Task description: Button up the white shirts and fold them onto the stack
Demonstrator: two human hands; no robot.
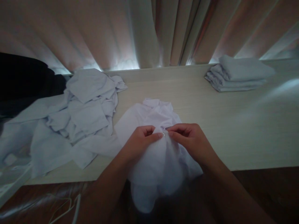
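Observation:
A white shirt [154, 168] lies bunched on the pale bench and hangs over its front edge. My left hand [144, 137] pinches the cloth between thumb and fingers, close beside a small white button [163, 134]. From the other side my right hand [187, 133] pinches the same spot, its thumb and forefinger almost touching the left thumb. Both hands are closed on the fabric around the button. Whether the button sits in a buttonhole I cannot tell. The shirt's lower part droops, blurred, below my hands.
A loose heap of white garments [88, 109] spreads over the left of the bench [233, 133]. Folded white cloths [240, 74] are stacked at the back right. Something black [25, 81] stands at the far left. Curtains [93, 34] hang behind; thin white cords [67, 208] lie below at left.

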